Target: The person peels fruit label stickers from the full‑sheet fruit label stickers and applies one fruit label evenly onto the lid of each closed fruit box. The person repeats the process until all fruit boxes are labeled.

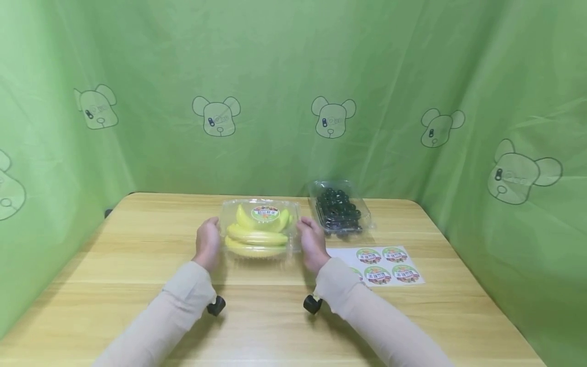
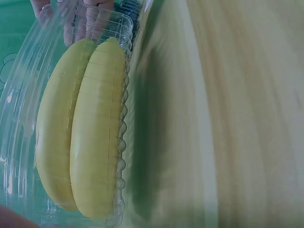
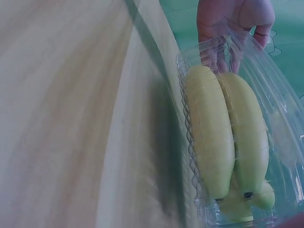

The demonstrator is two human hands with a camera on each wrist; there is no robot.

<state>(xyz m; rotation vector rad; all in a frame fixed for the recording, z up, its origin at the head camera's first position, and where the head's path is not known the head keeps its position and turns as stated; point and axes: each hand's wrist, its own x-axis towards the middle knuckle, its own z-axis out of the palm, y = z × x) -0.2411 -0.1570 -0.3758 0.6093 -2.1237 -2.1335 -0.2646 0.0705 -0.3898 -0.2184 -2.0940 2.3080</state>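
Observation:
Between my two hands is a clear plastic fruit box (image 1: 225,214) with several yellow bananas (image 1: 257,237) inside. A round, colourful label (image 1: 265,214) is on its lid. My left hand (image 1: 208,244) grips the left end, and in the right wrist view its fingers (image 3: 222,59) show through the clear wall. My right hand (image 1: 314,244) holds the opposite end. Both wrist views show the box just above the table, its shadow beside it. The lid lies over the bananas.
Behind my right hand stands another clear box (image 1: 364,216) of dark green grapes (image 1: 339,204). A sheet of round stickers (image 1: 378,275) lies on the wooden table (image 1: 137,244), partly behind my right sleeve. A green curtain (image 1: 275,61) surrounds the table's back and sides.

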